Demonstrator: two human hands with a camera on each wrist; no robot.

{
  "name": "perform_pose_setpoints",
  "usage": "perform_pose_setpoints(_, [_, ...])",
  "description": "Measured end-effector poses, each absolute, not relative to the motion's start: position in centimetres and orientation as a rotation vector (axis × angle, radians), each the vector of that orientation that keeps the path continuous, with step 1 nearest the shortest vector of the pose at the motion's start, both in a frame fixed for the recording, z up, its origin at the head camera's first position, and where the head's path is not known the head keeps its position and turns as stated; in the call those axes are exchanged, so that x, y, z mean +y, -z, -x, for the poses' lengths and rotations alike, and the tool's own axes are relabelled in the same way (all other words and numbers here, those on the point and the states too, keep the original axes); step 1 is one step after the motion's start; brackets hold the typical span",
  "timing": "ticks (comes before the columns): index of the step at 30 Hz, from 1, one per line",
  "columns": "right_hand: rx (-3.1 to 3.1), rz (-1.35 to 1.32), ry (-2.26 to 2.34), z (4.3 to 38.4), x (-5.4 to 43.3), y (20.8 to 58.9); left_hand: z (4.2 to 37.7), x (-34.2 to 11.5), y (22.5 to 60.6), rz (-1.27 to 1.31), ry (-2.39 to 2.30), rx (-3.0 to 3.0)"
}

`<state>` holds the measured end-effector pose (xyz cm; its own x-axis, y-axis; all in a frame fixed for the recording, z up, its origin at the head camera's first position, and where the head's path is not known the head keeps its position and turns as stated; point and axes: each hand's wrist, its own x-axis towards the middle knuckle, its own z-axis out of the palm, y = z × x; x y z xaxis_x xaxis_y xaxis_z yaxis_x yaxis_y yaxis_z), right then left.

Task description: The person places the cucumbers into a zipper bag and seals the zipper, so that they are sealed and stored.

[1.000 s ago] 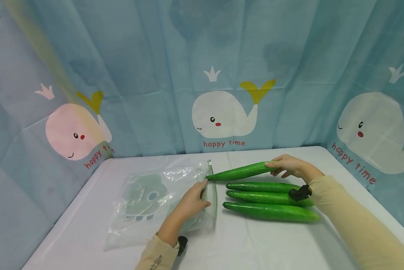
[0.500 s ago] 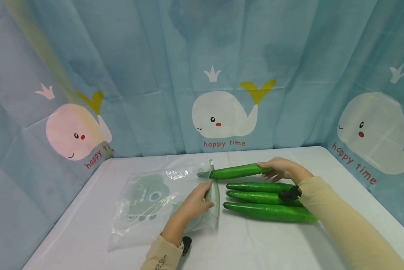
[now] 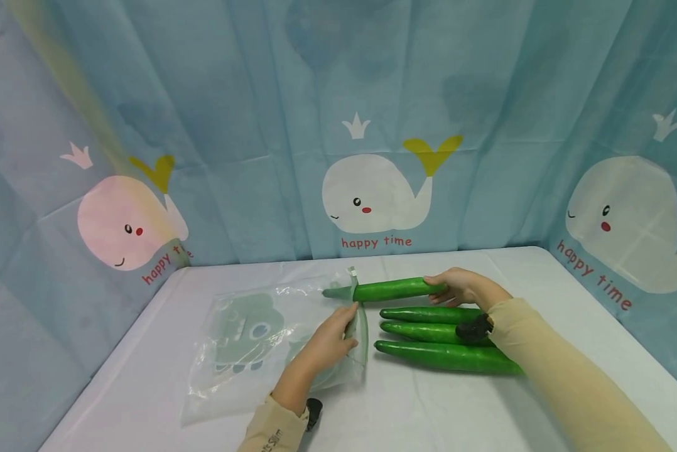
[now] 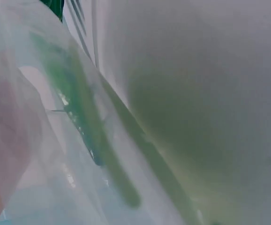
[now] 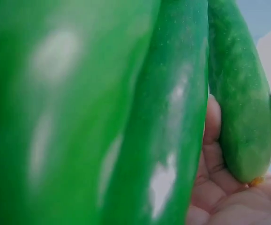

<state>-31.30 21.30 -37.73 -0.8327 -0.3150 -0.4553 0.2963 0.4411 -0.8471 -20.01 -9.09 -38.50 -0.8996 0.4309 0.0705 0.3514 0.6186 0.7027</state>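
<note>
A long green cucumber lies with its dark tip inside a clear zip bag printed with a green cartoon creature. My right hand grips its thick end; in the right wrist view, fingers and thumb close round the cucumber. At the mouth of the bag, my left hand holds the edge beside the green zip strip, just nearer than the cucumber. The left wrist view looks through the plastic, where the cucumber shows blurred. Some left fingers are hidden by the bag.
Three more cucumbers lie side by side on the white table, right of the bag and under my right forearm. A blue curtain with whale prints stands behind and at both sides of the table.
My right hand has moved left with the cucumber, and the cucumber's tip has passed from the bag's mouth to inside it. My left hand has shifted slightly right along with the bag's edge.
</note>
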Motion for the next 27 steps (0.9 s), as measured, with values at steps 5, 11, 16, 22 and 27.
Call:
perform_pose_setpoints(5, [2.094,0.014,1.406,31.6,20.7,37.7,20.0,-9.1,38.6,-0.654,-1.181,2.706])
perform_pose_setpoints(11, [2.056,0.044,1.402,31.9,20.1,37.5,20.3,-9.0,38.8,-0.625,-1.201,2.697])
perform_pose_setpoints(16, [2.02,0.034,1.443,32.0,19.4,37.5,20.5,-8.9,39.2,-0.647,-1.188,2.711])
perform_pose_setpoints(22, [2.012,0.036,1.456,32.1,18.8,37.5,20.5,-8.6,39.4,-0.668,-1.185,2.72])
perform_pose_setpoints(27, [1.998,0.031,1.471,32.1,18.1,37.6,20.4,-8.3,39.5,-0.691,-1.209,2.719])
